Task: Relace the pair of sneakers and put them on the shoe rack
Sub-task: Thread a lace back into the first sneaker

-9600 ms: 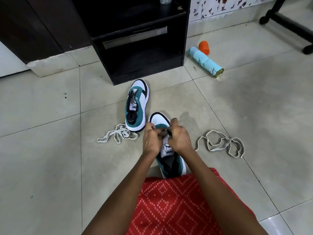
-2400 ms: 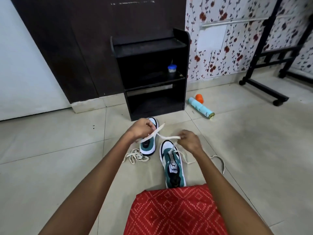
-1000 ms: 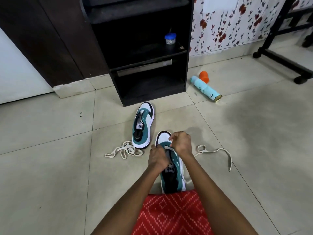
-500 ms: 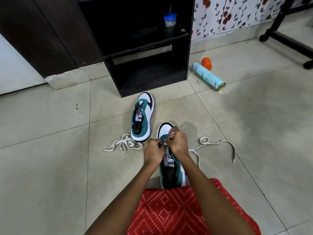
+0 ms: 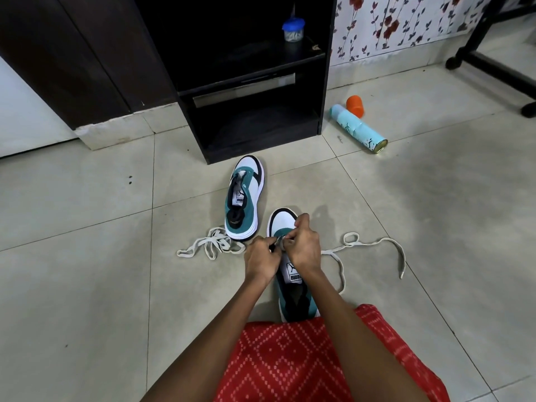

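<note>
Two teal, white and black sneakers stand on the tiled floor. The near sneaker (image 5: 293,297) lies just in front of my lap, toe pointing away. My left hand (image 5: 261,261) and my right hand (image 5: 303,246) meet over its eyelets near the toe, both pinching its white lace (image 5: 374,248), whose loose end trails off to the right. The far sneaker (image 5: 245,198) stands unlaced by the black shoe rack (image 5: 255,123). A second white lace (image 5: 208,246) lies bunched on the floor at that sneaker's heel.
A light blue spray can (image 5: 359,129) and an orange cap (image 5: 356,105) lie on the floor right of the rack. A small blue-lidded jar (image 5: 293,29) stands on the rack's shelf. A black wheeled stand (image 5: 493,62) sits at far right. Red patterned cloth (image 5: 304,364) covers my lap.
My hands stay together over the near sneaker's front eyelets, working the lace. The trailing lace on the right has shifted a little. The camera has tilted slightly.
</note>
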